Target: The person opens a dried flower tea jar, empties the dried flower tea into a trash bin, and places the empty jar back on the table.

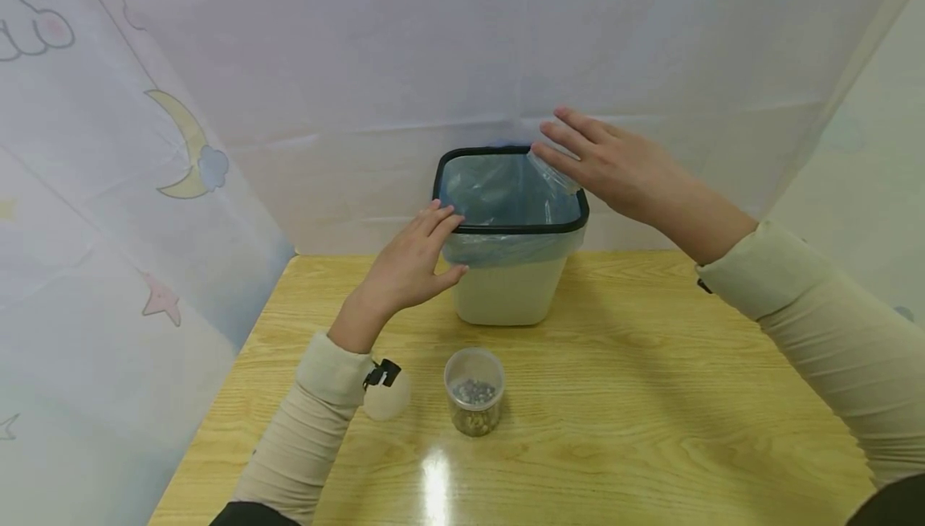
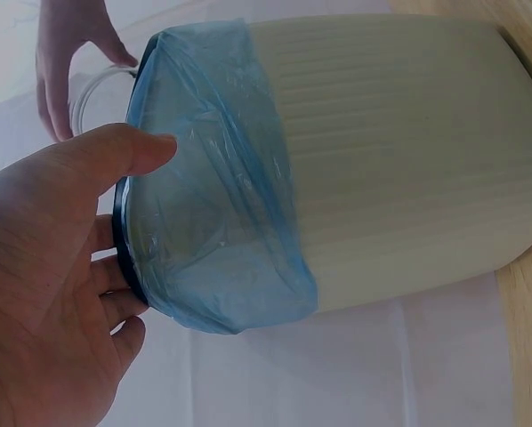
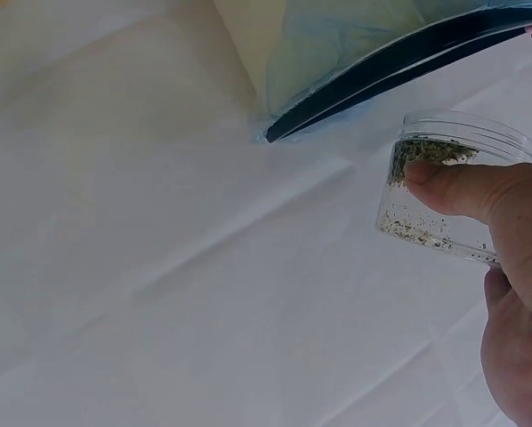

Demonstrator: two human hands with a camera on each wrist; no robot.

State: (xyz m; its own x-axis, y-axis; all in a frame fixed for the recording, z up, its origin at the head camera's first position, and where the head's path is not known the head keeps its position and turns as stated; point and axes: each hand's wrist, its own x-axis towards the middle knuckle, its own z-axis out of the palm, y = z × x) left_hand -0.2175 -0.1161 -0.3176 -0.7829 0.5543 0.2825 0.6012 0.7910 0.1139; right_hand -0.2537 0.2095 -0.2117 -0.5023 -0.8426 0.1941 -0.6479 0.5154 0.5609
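Note:
A cream trash bin (image 1: 506, 293) stands upright, its blue bag (image 1: 516, 249) folded over a black rim (image 1: 516, 229). My left hand (image 1: 415, 261) holds the bin at its front left corner. In the left wrist view, its fingertips reach behind the rim and the thumb lies over the bag outside. My right hand (image 1: 629, 169) grips a clear plastic jar (image 3: 439, 222) tipped over the bin's right rim. Dark green and brown flecks (image 3: 435, 149) are gathered near its mouth, and finer bits cling to the wall.
A second clear jar (image 1: 474, 391), holding small grey bits, stands in front of the bin on the wooden table (image 1: 592, 430). Left of it lies a pale round lid (image 1: 388, 401), partly behind my left wrist. White sheets (image 1: 347, 52) hang behind and at the sides.

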